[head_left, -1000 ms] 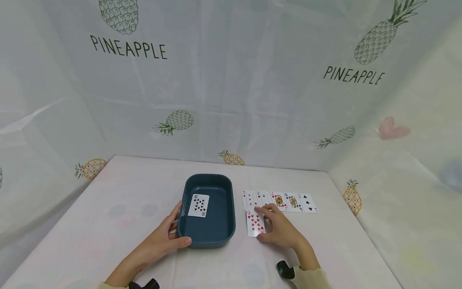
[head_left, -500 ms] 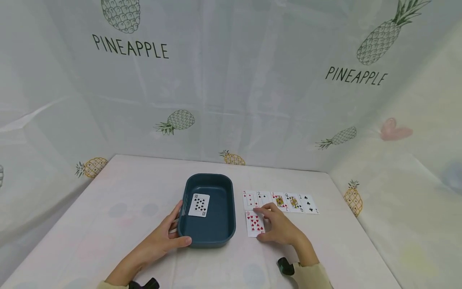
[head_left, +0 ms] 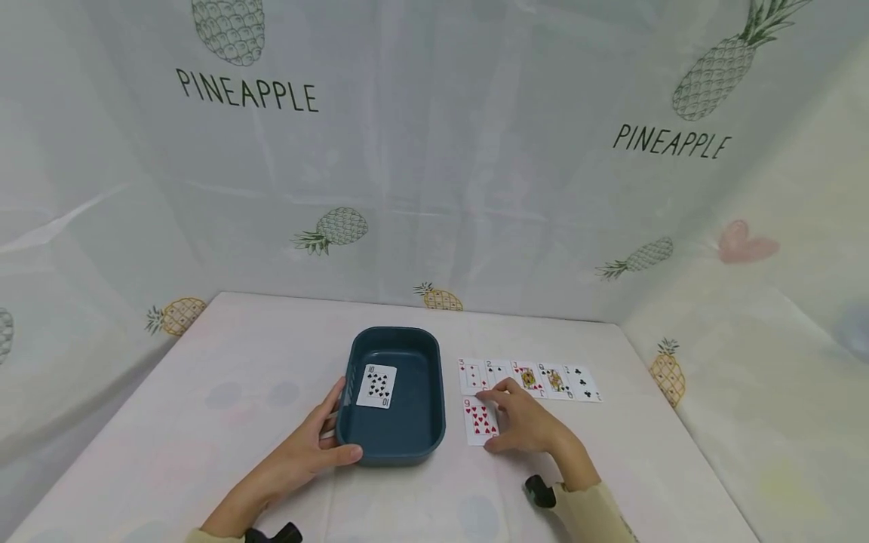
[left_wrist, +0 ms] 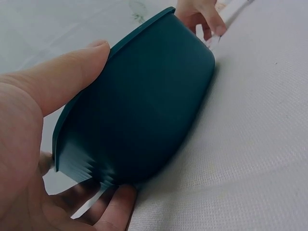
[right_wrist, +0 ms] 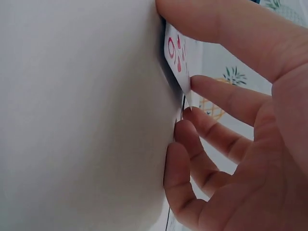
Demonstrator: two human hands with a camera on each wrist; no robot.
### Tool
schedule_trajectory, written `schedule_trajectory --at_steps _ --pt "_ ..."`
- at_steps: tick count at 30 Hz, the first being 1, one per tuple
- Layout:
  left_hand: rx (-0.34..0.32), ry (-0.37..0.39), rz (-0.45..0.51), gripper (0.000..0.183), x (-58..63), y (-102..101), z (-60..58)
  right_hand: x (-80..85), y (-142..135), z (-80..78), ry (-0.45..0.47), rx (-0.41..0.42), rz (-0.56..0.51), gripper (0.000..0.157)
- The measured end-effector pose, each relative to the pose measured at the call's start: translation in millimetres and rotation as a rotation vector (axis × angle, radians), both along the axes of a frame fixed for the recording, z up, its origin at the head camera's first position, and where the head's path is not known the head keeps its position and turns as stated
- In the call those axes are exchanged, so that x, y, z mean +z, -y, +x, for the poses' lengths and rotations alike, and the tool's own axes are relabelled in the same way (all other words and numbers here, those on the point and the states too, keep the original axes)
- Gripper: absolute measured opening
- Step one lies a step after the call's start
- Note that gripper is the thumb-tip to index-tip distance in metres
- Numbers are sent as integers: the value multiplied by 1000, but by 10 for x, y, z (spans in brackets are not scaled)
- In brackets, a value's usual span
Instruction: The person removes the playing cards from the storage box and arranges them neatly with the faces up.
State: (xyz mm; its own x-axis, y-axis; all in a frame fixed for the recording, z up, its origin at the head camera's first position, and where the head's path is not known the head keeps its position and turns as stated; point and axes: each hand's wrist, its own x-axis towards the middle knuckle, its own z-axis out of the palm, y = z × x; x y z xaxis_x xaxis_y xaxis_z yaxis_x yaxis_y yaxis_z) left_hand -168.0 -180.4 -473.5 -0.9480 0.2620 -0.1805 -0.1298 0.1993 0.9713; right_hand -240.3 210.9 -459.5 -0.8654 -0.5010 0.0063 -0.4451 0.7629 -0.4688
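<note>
My left hand (head_left: 308,449) grips a dark teal tray (head_left: 416,388) at its near left side, thumb on the rim and fingers against the wall. Inside the tray a ten of spades (head_left: 376,386) lies face up. To the right of the tray, my right hand (head_left: 528,426) pinches a nine of hearts (head_left: 479,422) at its near and far edges. Seen in the right wrist view, the nine (right_wrist: 179,53) tilts between thumb and index finger, with a dark shadow along its edge. Its far end meets the three of diamonds (head_left: 470,374).
Behind the right hand runs a row of several face-up cards, among them a jack of hearts (head_left: 529,377), a queen (head_left: 555,379) and a card of clubs (head_left: 582,383) at the right end. A white cloth (head_left: 285,347) covers the table. Pineapple-printed curtains (head_left: 434,166) enclose it.
</note>
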Motion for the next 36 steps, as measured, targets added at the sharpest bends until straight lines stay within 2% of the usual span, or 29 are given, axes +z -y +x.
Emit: schedule_trajectory --at_steps 10,29,36 --pt "5 -8 9 101 -5 22 2 70 47 -45 26 -9 5 76" --pt "-3 2 14 99 -28 12 -17 60 46 -36 45 -11 0 76" --pt "3 2 -12 99 -14 -2 -27 68 38 -17 46 -14 3 75"
